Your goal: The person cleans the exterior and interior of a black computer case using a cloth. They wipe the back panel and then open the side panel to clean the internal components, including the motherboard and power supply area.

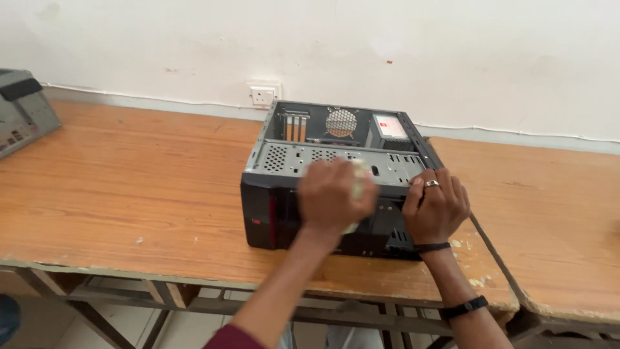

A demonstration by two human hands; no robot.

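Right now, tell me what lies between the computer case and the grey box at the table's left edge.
Only bare wooden table lies between the computer case and the grey box, as the head view shows.

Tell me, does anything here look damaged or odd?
Yes. The computer case lies on its side with the panel off, insides bare. The wooden table is chipped along its front edge near the right hand. The left hand holds a pale cloth.
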